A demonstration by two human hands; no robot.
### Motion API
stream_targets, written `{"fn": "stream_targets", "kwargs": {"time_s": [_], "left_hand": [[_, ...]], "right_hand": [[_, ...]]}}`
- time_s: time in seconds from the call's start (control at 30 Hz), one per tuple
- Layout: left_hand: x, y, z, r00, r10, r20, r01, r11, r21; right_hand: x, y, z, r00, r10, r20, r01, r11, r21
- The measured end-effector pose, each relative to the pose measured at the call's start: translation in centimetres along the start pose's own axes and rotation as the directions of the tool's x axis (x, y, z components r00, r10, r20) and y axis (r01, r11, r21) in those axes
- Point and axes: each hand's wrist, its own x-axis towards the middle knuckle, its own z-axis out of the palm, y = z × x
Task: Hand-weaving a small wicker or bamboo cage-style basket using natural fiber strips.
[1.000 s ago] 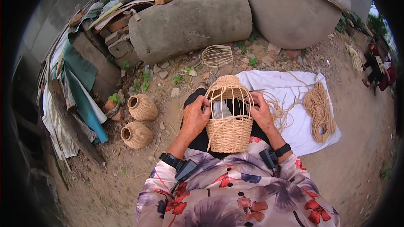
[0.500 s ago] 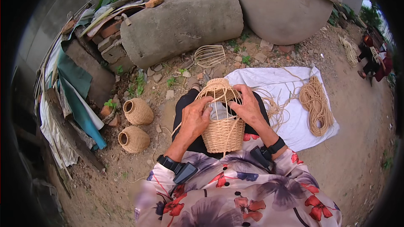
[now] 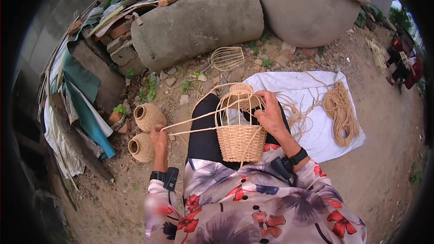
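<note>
A partly woven basket [image 3: 242, 142] stands upright between my thighs. Its lower half is tightly woven; above are bare ribs and a woven rim. My right hand [image 3: 272, 114] grips the upper right side, fingers at the rim and ribs. Out to the left, my left hand [image 3: 158, 138] is closed round a tan cord [image 3: 194, 131], drawn taut from the basket in two strands. A further loop of it arches over my left thigh. Beside that hand lie two finished-looking woven pots [image 3: 149, 117], their dark mouths turned left; the hand partly covers the nearer one.
To the right, a white sheet [image 3: 312, 150] carries a large coil of cord [image 3: 340, 114] and loose tangled strands. A bare rib frame [image 3: 227, 58] lies ahead, before a concrete cylinder [image 3: 199, 25] and a round slab [image 3: 307, 9]. Another person [image 3: 404, 70] sits at the far right.
My left hand has left the basket and swung far to the left, pulling the cord out into long taut strands. My right hand stays on the basket's right side.
</note>
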Motion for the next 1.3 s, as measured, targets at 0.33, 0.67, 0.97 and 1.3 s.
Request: {"fn": "stream_targets", "kwargs": {"time_s": [0.33, 0.67, 0.97, 1.3], "left_hand": [[-6.5, -14.1, -2.6, 0.995, -0.015, 0.100, 0.005, 0.995, 0.096], [-2.8, -1.3, -4.8, 0.975, -0.049, 0.216, 0.063, 0.996, -0.059], [0.6, 19.7, -6.2, 0.539, 0.149, 0.829, 0.745, 0.374, -0.552], [3.6, 23.6, -3.1, 0.772, 0.141, 0.620, 0.606, 0.133, -0.784]], "right_hand": [[-0.5, 1.0, -1.0, 0.999, 0.040, 0.004, -0.040, 0.994, 0.103], [-1.0, 1.8, -1.1, 0.993, 0.112, 0.027, -0.115, 0.977, 0.181], [-1.8, 2.6, -1.2, 0.994, 0.106, 0.010, -0.104, 0.941, 0.322], [-2.3, 2.8, -0.8, 0.998, 0.058, -0.002, -0.055, 0.944, 0.325]]}}
